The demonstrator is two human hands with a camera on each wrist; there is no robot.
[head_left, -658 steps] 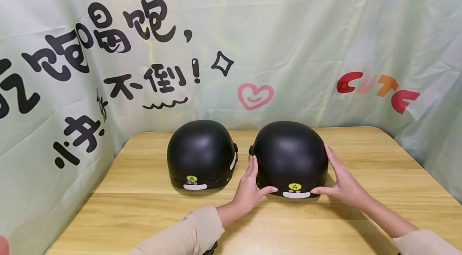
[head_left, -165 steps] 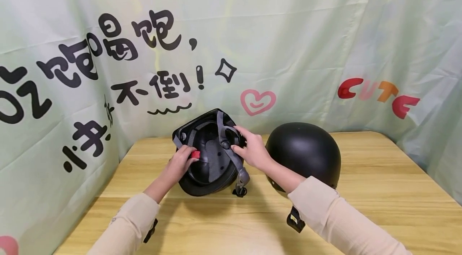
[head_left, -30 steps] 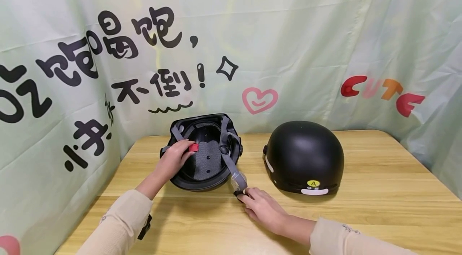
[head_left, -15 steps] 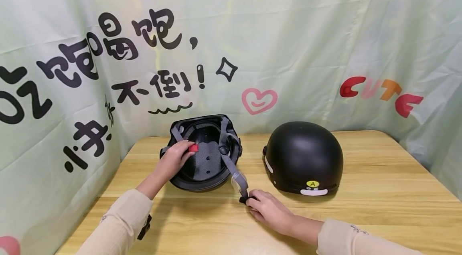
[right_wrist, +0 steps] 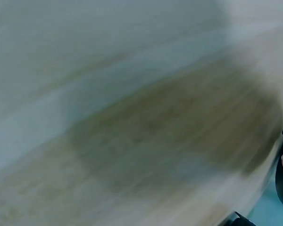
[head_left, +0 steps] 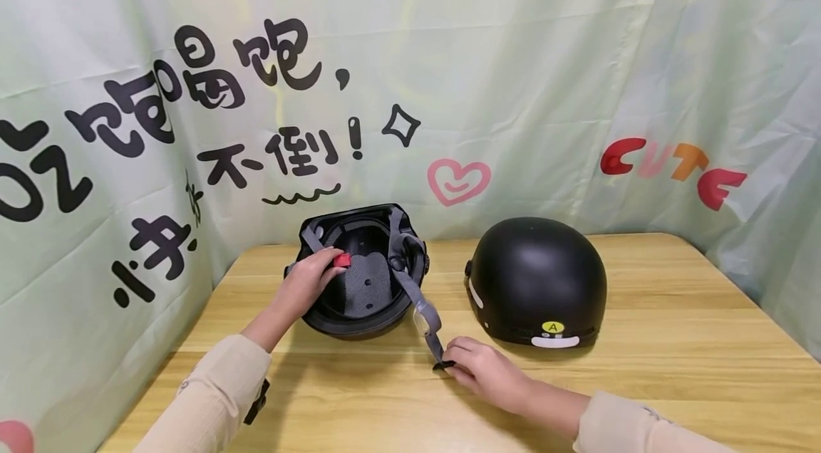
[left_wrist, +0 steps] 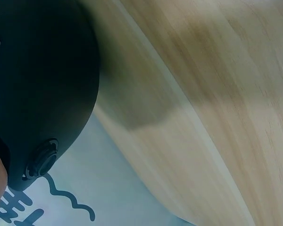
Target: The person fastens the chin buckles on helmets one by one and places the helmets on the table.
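Observation:
One black helmet (head_left: 367, 321) lies tipped back on the table with its padded inside facing me. My left hand (head_left: 306, 285) pinches a red buckle (head_left: 343, 260) in front of the helmet's opening. From the helmet's right side a grey chin strap (head_left: 412, 289) runs down towards the table, with a clear piece along it. My right hand (head_left: 490, 375) pinches the black buckle (head_left: 442, 365) at that strap's end, just above the tabletop. The left wrist view shows the helmet's dark shell (left_wrist: 42, 80) and a round side knob (left_wrist: 42, 157).
A second black helmet (head_left: 539, 282) stands dome up to the right, with a yellow "A" sticker (head_left: 553, 327) and a white strip. The wooden table (head_left: 673, 296) carries both. A printed cloth (head_left: 526, 82) hangs behind the table and along its sides.
Over the last second my right hand draws the strap end down and right, so the strap hangs straighter. My left hand stays on the red buckle. Long before, both helmets stood dome up.

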